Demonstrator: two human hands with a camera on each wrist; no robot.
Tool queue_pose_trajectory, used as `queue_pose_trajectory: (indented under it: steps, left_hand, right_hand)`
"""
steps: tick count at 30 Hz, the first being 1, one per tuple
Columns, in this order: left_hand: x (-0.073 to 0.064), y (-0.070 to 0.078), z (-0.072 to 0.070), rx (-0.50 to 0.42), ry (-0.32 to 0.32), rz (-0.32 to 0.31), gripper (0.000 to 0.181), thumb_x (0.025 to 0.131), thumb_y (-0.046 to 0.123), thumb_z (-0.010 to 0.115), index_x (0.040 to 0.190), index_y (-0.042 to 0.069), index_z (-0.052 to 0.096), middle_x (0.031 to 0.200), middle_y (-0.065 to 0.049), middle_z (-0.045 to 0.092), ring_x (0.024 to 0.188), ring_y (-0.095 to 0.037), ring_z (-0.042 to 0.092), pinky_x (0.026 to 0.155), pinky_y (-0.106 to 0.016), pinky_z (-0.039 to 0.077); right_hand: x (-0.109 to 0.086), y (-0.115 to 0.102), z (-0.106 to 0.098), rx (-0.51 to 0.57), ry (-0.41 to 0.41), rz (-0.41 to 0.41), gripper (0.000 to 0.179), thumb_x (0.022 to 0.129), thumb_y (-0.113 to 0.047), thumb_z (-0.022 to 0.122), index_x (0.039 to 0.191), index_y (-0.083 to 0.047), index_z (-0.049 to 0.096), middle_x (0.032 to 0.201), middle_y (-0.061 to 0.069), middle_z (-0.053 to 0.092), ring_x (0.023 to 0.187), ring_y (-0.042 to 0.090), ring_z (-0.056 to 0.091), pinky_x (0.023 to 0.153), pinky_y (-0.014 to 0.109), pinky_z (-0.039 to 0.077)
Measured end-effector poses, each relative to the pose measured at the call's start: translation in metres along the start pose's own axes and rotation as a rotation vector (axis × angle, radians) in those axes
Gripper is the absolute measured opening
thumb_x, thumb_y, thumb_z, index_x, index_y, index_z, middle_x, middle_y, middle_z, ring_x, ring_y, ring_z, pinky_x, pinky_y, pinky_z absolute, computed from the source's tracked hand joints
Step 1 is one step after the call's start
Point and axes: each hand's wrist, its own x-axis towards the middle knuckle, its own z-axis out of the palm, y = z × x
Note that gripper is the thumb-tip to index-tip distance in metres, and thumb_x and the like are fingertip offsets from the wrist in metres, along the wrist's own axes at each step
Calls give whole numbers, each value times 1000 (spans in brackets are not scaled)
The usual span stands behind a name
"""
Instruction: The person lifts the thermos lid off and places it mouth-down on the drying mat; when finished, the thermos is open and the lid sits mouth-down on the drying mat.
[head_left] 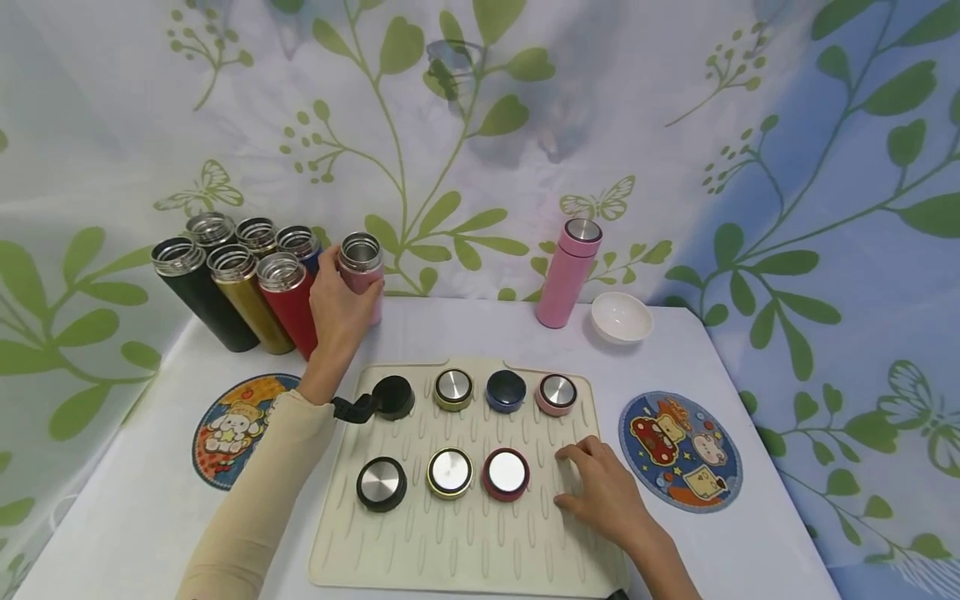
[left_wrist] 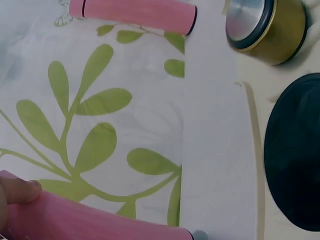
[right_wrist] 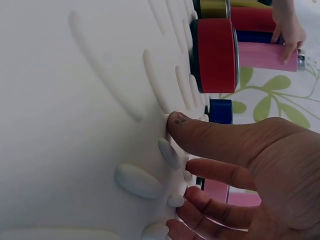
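Observation:
My left hand (head_left: 336, 302) grips a pink thermos bottle (left_wrist: 105, 222) near its top. This bottle has no lid, and its steel mouth faces up beside the blue bottle (head_left: 302, 243) and the red bottle (head_left: 288, 302). On the cream ribbed mat (head_left: 450, 554) rests my right hand (head_left: 603, 492), fingers loosely bent and holding nothing. Nearest to it are the red lid (head_left: 506, 474) and the pink lid (head_left: 557, 393). Several other lids sit on the mat, among them a blue lid (head_left: 506, 390) and a gold lid (head_left: 453, 388).
Other lidless bottles, such as a black bottle (head_left: 206, 296) and a gold bottle (head_left: 255, 300), cluster at the back left. A lidded pink bottle (head_left: 562, 279) stands at the back right near a white bowl (head_left: 622, 318). Round cartoon mats (head_left: 682, 450) flank the ribbed mat.

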Motion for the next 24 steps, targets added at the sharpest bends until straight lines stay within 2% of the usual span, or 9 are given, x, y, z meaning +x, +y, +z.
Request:
queue_pose_trajectory:
  steps: [4,13,19,24]
  left_hand:
    - [6,-5,5,4,9,-48,69,82,16,82,139,4,45,134,-18,59,123,-34,56,105,-47,43]
    - [14,-11,10,88,-75,-111,75,88,17,76,147,2,32,143,-25,47,131,-41,48,110,-51,36]
    - [11,-12,12,163,-94,-69,84,90,19,72,152,1,19,145,-30,41,131,-47,46,110,-54,35]
    - [2,-22,16,198,-128,-53,95,89,15,72,157,7,7,138,-35,43,120,-53,52,103,-59,41]
  right_hand:
    - [0,2,1,4,-14,14,55,63,-24,96,111,-15,71,101,0,54,85,16,46,69,33,44]
    - [0,1,0,4,10,1,54,63,-23,95,111,-14,71,102,1,55,86,17,47,70,35,45]
    - [-2,0,-1,3,32,1,55,63,-22,96,112,-14,72,102,1,55,86,17,48,71,35,45]
    - [-4,0,1,6,46,-13,55,62,-22,96,111,-14,72,101,1,56,85,17,48,70,35,45]
